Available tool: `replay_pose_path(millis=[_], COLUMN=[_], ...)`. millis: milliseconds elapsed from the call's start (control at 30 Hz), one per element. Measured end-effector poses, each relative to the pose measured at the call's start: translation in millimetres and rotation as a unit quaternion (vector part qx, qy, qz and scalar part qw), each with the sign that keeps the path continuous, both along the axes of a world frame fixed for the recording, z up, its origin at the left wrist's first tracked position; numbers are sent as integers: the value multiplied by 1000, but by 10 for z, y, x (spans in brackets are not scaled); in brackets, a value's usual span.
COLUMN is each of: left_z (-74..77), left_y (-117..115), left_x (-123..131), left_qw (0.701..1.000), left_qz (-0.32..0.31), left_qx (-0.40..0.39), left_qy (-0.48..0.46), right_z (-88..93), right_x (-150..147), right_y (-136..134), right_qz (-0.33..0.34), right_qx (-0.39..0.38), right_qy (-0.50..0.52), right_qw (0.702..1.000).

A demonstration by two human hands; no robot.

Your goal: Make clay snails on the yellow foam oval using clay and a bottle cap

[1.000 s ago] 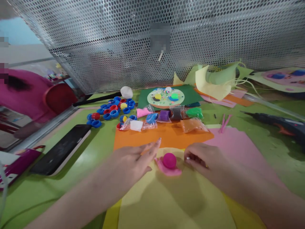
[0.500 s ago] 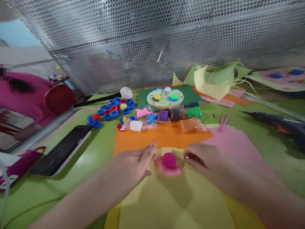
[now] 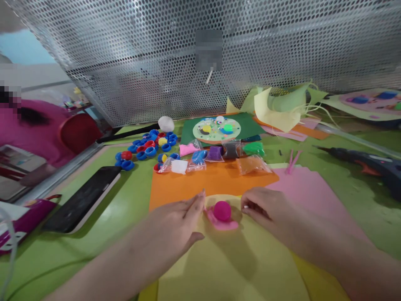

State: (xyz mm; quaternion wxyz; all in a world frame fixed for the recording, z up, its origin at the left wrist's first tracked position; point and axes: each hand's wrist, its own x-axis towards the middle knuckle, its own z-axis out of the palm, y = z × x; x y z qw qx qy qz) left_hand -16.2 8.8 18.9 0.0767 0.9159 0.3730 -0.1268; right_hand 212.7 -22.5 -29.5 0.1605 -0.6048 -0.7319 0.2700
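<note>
A magenta clay ball (image 3: 222,210) sits on a flattened pink clay piece (image 3: 223,224) on a yellow sheet (image 3: 232,267). My left hand (image 3: 177,219) lies flat just left of the clay, fingers stretched out and together, holding nothing. My right hand (image 3: 261,207) rests just right of the clay with its fingers curled under; what they hold, if anything, is hidden.
Beyond lie an orange sheet (image 3: 188,184), a pink sheet (image 3: 307,188), small bags of coloured clay (image 3: 232,150), several bottle caps (image 3: 147,146), a round decorated plate (image 3: 216,128), a phone (image 3: 83,198), a glue gun (image 3: 372,163). A perforated metal screen (image 3: 200,54) backs the table. A person in magenta (image 3: 34,129) sits at left.
My left hand has drawn back slightly and settled flatter beside the clay. The right hand and the clay have not moved.
</note>
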Motion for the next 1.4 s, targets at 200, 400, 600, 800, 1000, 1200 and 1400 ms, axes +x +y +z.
replay_pose_path(millis=[200,400,600,800,1000,1200,1400], left_z=[29,-16,16,15,-10,-161,-222], left_y=[-22,-31,-67,-39,-75,-239,-207], left_x=[-22,49,1,-25,7,152,171], left_qw=[1000,1000,1000,999,929,866,852], left_qz=[9,-5,12,10,-61,-146,-70], left_qx=[21,3,14,35,205,161,125], left_qy=[1,13,-8,-27,-303,-451,-504], right_z=[27,29,88,170,270,250,226], right_x=[7,-1,-45,-58,-145,-333,-330], right_y=[-2,-2,8,38,-113,-269,-248], right_qz=[14,7,-3,12,20,73,59], right_qx=[-32,-28,-8,19,103,62,46], right_qy=[-9,-3,18,46,110,163,177], right_qw=[999,1000,1000,999,988,982,981])
